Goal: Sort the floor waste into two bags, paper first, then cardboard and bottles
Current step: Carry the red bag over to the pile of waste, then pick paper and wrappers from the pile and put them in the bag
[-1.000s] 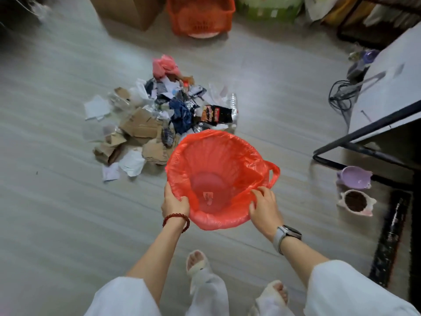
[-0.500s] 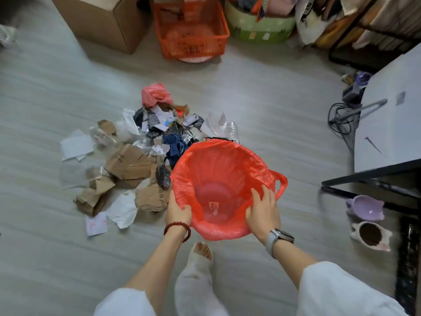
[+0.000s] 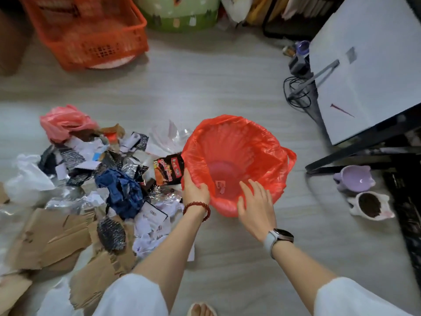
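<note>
Since nothing has gone into a bag yet, handling is judged from looks alone:

Red bag (image 3: 237, 142): thin, soft film lining a round bin, on the floor (image 3: 205, 92) just right of the waste heap. Light and slippery, I judge; best held at the rolled rim or the loop handle on its right side. Almost empty, only a small scrap at the bottom.

Cardboard pieces (image 3: 52, 236): torn brown sheets at the heap's near left edge. Stiff but light; take one by a free edge.

White paper (image 3: 152, 224): crumpled scraps and a printed slip near the left forearm, more further back. Very light and limp; a pinch should do. It goes first.

Snack wrapper (image 3: 169, 171): dark, glossy, touching the bag's left rim; likely slick.

Bottles: none clearly made out among the foil and clear film.

Left hand (image 3: 193, 190): grips the bag's near-left rim, thumb inside.

Right hand (image 3: 255, 206): fingers spread and relaxed over the near rim, holding nothing.
</note>
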`<state>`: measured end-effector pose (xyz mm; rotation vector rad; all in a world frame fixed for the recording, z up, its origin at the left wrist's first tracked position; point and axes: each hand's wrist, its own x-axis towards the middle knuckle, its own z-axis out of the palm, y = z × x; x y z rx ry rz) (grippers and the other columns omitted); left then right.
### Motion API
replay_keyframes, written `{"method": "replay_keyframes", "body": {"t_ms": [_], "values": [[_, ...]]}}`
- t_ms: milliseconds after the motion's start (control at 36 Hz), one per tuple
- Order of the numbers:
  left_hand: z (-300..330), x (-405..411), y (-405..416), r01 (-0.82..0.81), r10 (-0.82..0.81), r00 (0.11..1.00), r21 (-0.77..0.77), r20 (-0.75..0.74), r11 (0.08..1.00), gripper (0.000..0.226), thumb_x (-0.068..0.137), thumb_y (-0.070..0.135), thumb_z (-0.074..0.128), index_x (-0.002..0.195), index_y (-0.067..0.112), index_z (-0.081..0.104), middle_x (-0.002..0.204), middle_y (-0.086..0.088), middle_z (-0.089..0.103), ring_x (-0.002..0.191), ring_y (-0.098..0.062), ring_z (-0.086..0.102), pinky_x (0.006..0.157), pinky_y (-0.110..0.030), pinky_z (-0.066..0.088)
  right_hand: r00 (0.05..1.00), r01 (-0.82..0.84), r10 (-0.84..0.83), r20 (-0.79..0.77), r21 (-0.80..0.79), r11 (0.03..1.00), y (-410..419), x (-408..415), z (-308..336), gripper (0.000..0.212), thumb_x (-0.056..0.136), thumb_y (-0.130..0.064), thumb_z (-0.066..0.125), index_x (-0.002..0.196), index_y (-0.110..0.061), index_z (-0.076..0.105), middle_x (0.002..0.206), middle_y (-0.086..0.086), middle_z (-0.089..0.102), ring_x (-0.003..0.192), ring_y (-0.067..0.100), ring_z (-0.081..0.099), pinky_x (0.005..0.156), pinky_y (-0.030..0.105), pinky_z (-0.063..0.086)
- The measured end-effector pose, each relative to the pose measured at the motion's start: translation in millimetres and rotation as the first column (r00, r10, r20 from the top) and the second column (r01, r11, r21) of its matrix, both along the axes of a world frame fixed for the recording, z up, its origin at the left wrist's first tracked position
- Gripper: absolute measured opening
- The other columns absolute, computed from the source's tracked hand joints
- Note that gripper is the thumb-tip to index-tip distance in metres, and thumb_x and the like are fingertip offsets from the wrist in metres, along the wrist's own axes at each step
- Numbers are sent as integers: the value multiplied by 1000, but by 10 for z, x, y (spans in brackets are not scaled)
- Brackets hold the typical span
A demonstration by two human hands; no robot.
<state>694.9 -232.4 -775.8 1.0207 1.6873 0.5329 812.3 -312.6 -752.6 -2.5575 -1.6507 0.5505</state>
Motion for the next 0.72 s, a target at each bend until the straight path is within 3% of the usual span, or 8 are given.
{"method": "replay_keyframes", "body": {"t_ms": [111, 222, 333, 417, 472, 583, 722], "values": [[-360, 198, 196, 56, -59, 997, 52, 55, 997, 58, 86, 9, 47, 140, 24, 32, 122, -14, 58, 108, -35, 56, 88, -33, 42, 997, 75, -77, 26, 70, 995, 73, 59, -444, 59, 84, -35, 24, 128, -12, 54, 136, 11, 50, 131, 29, 41, 111, 52, 23], [-661, 281, 314, 93, -103, 986, 82, 131, 992, 54, 86, 7, 47, 136, 23, 36, 122, -12, 58, 108, -32, 56, 83, -26, 38, 992, 126, -128, 12, 136, 983, 108, 78, -780, 69, 79, -40, 15, 127, -12, 56, 135, 9, 52, 130, 27, 42, 111, 52, 22], [-855, 280, 409, 181, -200, 967, 130, 158, 975, 54, 87, 8, 50, 137, 20, 35, 126, -8, 55, 112, -28, 53, 82, -22, 34, 988, 149, -152, -5, 223, 963, 171, 95, -1010, 62, 82, -37, 20, 123, -10, 58, 130, 9, 55, 125, 28, 47, 109, 52, 28], [-917, 203, 480, 244, -267, 954, 160, 138, 956, 45, 86, 10, 53, 130, 14, 43, 121, -7, 56, 110, -26, 54, 84, -21, 35, 992, 124, -121, -27, 273, 954, 240, 69, -1055, 68, 79, -39, 17, 122, -9, 59, 126, 10, 57, 121, 28, 50, 108, 50, 31], [-966, 115, 554, 289, -308, 939, 133, 153, 948, 43, 84, 15, 56, 126, 13, 46, 117, -9, 60, 107, -28, 57, 91, -28, 43, 995, 100, -93, -36, 302, 948, 270, 31, -1051, 68, 77, -38, 17, 121, -8, 59, 123, 10, 59, 120, 28, 52, 107, 52, 32], [-1086, -147, 593, 405, -401, 897, 18, 185, 914, 76, 69, 51, 63, 136, 25, 37, 123, -10, 59, 108, -29, 59, 95, -47, 48, 999, 45, -39, -22, 433, 900, 293, -92, -1000, 52, 78, -25, 28, 109, -3, 64, 108, 14, 66, 105, 32, 60, 97, 53, 43], [-997, -729, 401, 519, -519, 855, 37, -10, 854, 48, 90, 35, 54, 130, 9, 47, 124, -11, 57, 110, -26, 56, 97, -41, 46, 985, -173, 133, 111, 590, 788, 157, -432, -957, 34, 76, -13, 41, 97, -6, 67, 95, 8, 66, 93, 22, 56, 83, 32, 44]]}}
